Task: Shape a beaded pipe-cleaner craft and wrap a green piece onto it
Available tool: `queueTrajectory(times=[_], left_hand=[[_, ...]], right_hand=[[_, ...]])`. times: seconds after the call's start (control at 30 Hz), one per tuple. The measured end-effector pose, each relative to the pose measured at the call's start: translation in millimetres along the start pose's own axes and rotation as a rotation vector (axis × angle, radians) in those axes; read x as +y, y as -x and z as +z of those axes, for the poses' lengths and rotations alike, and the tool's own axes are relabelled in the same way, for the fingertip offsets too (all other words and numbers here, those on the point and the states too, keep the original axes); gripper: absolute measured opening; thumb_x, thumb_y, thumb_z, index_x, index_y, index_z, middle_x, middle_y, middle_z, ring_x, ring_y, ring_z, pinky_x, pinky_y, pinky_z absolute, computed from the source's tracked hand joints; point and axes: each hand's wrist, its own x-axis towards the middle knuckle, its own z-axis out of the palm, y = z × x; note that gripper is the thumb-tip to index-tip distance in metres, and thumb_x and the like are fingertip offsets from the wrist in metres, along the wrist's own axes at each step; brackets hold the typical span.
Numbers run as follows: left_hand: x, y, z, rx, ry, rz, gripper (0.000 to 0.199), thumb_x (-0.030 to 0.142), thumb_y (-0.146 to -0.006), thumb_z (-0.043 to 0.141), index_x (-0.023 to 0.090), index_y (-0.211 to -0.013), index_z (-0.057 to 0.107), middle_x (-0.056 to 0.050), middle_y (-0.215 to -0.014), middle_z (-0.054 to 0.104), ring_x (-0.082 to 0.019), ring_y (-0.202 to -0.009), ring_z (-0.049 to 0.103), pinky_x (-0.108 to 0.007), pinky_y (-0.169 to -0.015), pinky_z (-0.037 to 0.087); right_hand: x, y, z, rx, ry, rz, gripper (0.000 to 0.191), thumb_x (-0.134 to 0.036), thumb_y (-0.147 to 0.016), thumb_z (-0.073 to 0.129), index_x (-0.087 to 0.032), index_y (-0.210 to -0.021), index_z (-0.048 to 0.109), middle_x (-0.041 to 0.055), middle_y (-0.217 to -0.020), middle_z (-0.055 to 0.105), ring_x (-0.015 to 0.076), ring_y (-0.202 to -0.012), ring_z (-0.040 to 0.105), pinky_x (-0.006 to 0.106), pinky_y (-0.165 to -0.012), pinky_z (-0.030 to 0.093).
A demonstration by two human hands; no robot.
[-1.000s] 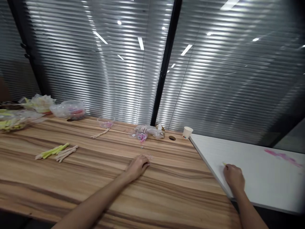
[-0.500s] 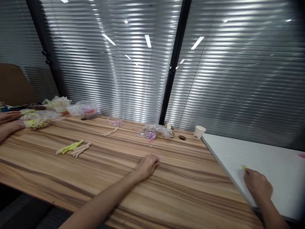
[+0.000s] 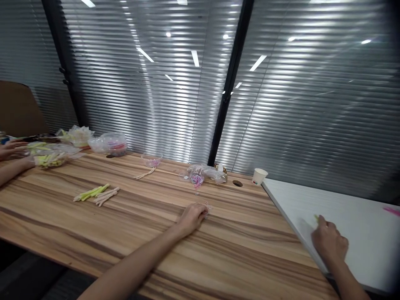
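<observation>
My left hand [image 3: 192, 216] rests on the wooden table with its fingers pinched together beside a few small pink and white rings [image 3: 208, 205]; whatever is between the fingertips is hidden. Over the white board [image 3: 346, 200] at the right, my right hand [image 3: 330, 240] is closed on a small yellow-green piece [image 3: 316, 217], whose tip shows above the fingers. Behind my left hand, a clear bag [image 3: 197, 178] holds more pink and purple rings. Yellow-green sticks [image 3: 93, 192] and beige sticks [image 3: 106, 196] lie together on the table at the left.
A paper cup [image 3: 259, 176] stands near the board's corner. Clear tubs [image 3: 117, 143] and a small bowl [image 3: 152, 160] sit along the back. Another person's hands [image 3: 14, 148] are at the far left by a container of yellow-green pieces [image 3: 51, 159]. Pink strands [image 3: 392, 211] lie at the far right.
My right hand has moved slightly left and up over the white board with the yellow-green piece. My left hand has barely moved. The other person's upper hand has shifted.
</observation>
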Motion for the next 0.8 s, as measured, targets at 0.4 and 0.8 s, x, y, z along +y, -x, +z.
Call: queueTrajectory(times=[0.4,0.8], left_hand=[[-10,-2,4.1,0.053,0.164,-0.157,0.028,0.010,-0.072,0.056,0.018,-0.098,0.059,0.000,-0.076,0.064,-0.013,-0.072,0.057,-0.021,-0.069,0.043],[2,0,8.5,0.126,0.271,-0.113,0.006,0.018,-0.073,0.062,0.015,-0.076,0.067,-0.003,-0.077,0.066,-0.014,-0.071,0.057,-0.022,-0.068,0.043]], right_hand=[[-201,72,-63,-0.161,-1.197,-0.296,0.033,-0.042,-0.085,0.036,-0.015,-0.101,0.048,0.0065,-0.076,0.056,0.0201,-0.070,0.054,0.033,-0.068,0.044],[-245,119,-93,-0.213,-1.075,-0.733,0.024,-0.023,-0.084,0.043,-0.017,-0.106,0.048,0.0094,-0.099,0.058,0.0205,-0.090,0.055,0.032,-0.077,0.044]])
